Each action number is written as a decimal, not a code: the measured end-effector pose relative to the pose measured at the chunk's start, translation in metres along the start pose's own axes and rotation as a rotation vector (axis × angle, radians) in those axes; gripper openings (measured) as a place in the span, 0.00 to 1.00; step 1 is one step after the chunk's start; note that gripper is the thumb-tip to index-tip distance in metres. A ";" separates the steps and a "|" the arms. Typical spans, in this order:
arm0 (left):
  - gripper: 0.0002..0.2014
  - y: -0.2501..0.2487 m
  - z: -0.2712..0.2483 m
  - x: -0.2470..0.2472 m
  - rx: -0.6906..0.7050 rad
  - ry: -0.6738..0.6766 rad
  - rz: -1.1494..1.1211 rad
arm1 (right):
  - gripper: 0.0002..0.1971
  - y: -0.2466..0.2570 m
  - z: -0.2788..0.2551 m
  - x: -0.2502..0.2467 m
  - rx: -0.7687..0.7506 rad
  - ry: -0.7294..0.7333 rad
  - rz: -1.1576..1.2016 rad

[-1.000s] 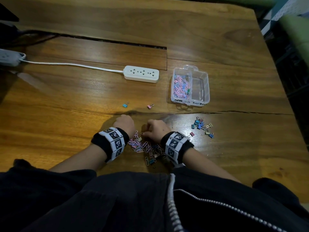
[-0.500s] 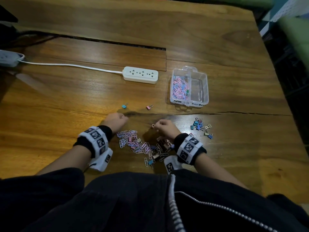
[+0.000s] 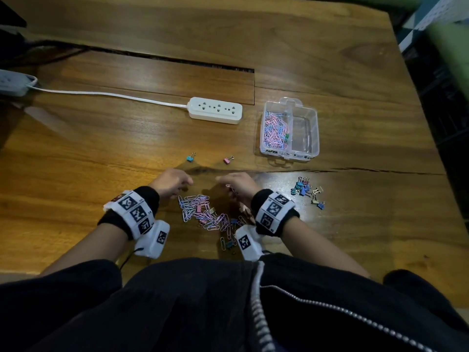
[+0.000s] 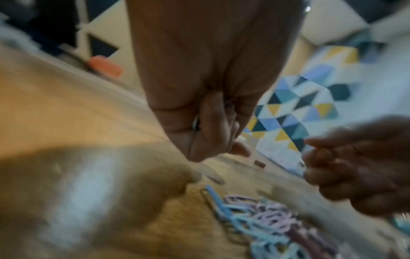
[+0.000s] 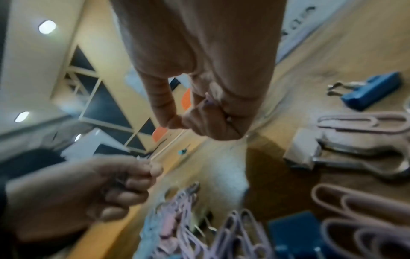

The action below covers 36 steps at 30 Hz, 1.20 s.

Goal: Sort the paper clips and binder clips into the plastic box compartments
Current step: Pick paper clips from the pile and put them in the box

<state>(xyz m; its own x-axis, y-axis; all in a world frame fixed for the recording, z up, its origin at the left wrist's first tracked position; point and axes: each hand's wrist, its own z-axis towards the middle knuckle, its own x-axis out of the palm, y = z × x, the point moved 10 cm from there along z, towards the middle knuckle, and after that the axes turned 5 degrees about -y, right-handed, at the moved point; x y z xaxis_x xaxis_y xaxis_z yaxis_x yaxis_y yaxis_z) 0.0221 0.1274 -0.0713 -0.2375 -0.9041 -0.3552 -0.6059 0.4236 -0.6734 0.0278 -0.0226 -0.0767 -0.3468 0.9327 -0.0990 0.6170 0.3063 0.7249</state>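
Right hand (image 3: pixel 237 185): fingers curling around a few paper clips, one wire loop showing at the fingertips. Left hand (image 3: pixel 170 181): fingers curling shut, seemingly gripping clips too; contents blurred. Both are hovering just above the mixed pile (image 3: pixel 210 215) near the table (image 3: pixel 101 148) edge. Clips are looking light, springy and slippery, likely tangling; pinching single loops seems best. Box (image 3: pixel 289 153) is sitting ahead to the right, its left compartment holding paper clips, its right one bare. Binder clips (image 3: pixel 305 190) are clustering to the right; two strays (image 3: pixel 190 158) are lying ahead. A power strip (image 3: pixel 215 113) is lying beyond, not obstructing.
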 end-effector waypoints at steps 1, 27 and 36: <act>0.11 -0.002 -0.002 -0.001 0.050 -0.015 0.183 | 0.11 0.004 0.001 0.004 -0.042 -0.014 -0.123; 0.15 -0.043 -0.007 0.052 -0.005 0.284 -0.140 | 0.10 -0.004 -0.028 -0.049 -0.154 -0.065 -0.055; 0.11 -0.165 0.013 0.105 -0.052 0.272 -0.417 | 0.16 0.028 -0.030 -0.125 -0.232 -0.288 0.195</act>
<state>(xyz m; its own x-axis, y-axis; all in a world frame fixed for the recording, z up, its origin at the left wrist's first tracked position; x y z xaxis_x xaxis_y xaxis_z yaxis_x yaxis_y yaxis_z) 0.1064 -0.0366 -0.0058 -0.1519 -0.9806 0.1238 -0.7270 0.0260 -0.6862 0.0673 -0.1365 -0.0242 -0.0077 0.9942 -0.1073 0.4645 0.0985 0.8801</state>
